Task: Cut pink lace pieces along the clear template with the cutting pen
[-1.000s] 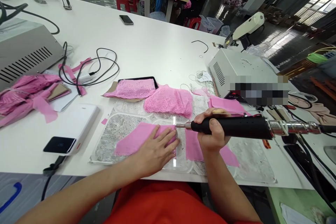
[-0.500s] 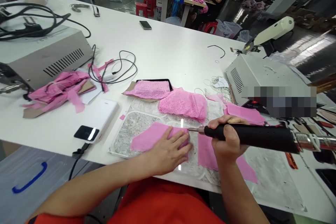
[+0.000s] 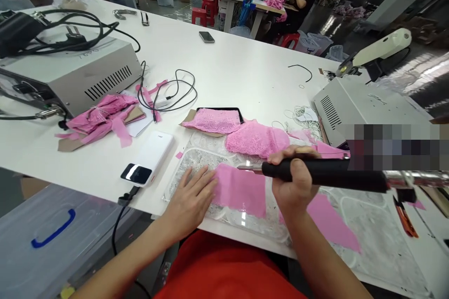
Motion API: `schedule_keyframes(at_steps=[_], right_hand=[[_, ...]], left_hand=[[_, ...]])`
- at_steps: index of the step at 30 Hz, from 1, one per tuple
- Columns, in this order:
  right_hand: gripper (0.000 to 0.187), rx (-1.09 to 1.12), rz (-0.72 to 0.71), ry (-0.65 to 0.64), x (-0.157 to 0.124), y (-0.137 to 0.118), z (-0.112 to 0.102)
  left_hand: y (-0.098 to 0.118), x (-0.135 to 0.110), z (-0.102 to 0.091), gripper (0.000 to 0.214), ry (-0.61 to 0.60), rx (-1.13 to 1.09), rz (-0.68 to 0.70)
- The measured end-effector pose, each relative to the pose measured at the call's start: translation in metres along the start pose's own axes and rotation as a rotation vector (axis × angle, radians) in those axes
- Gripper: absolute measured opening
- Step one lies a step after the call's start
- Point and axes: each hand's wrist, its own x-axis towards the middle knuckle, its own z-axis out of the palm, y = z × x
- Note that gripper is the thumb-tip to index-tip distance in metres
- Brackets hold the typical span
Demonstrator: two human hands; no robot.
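My left hand (image 3: 192, 198) lies flat with its fingers stretched out, its fingertips at the left edge of a thin pink fabric piece (image 3: 242, 194). My right hand (image 3: 294, 180) is wrapped around a black-handled pen tool (image 3: 329, 174) with a slim metal tip. The tip points left and sits over the upper edge of that fabric; whether it touches cannot be told. Another pink fabric piece (image 3: 333, 224) lies beside my right forearm, partly hidden by it. Beyond my hands lie pink lace pieces (image 3: 257, 138). A translucent, speckled board (image 3: 196, 156) is under the work.
Grey vented boxes stand left (image 3: 101, 77) and right (image 3: 365, 105). A white power bank (image 3: 154, 152), looped cables (image 3: 185, 98), a phone (image 3: 206, 37) and a pink fabric bundle (image 3: 105, 114) are on the table (image 3: 245, 70). A person (image 3: 305, 4) sits at a sewing machine behind.
My left hand has slid left off the middle of the pink fabric, uncovering it. The tool's tip has moved left along the fabric's upper edge. The camera view has shifted slightly.
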Motion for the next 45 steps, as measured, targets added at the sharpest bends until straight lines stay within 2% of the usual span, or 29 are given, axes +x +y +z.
schedule_keyframes(at_steps=[4, 9, 20, 36, 39, 45], right_hand=[[0.015, 0.007, 0.019, -0.083, -0.005, 0.015, 0.019], [0.015, 0.007, 0.039, -0.106, -0.008, 0.022, 0.029], [0.015, -0.008, 0.017, -0.116, -0.008, 0.027, 0.030], [0.015, -0.041, 0.012, -0.110, -0.004, 0.028, 0.029], [0.015, -0.034, 0.029, -0.099, -0.007, 0.023, 0.030], [0.017, -0.012, 0.092, -0.170, -0.019, 0.017, 0.038]], left_hand=[[0.002, -0.006, -0.002, 0.027, 0.047, -0.027, -0.003], [0.003, -0.011, -0.006, 0.023, 0.116, -0.047, -0.004], [-0.001, -0.026, -0.009, 0.023, 0.149, -0.065, -0.053], [-0.003, -0.032, -0.011, 0.023, 0.139, -0.062, -0.062], [-0.002, -0.035, -0.013, 0.025, 0.129, -0.069, -0.053], [-0.004, -0.040, -0.018, 0.027, 0.117, -0.066, -0.017]])
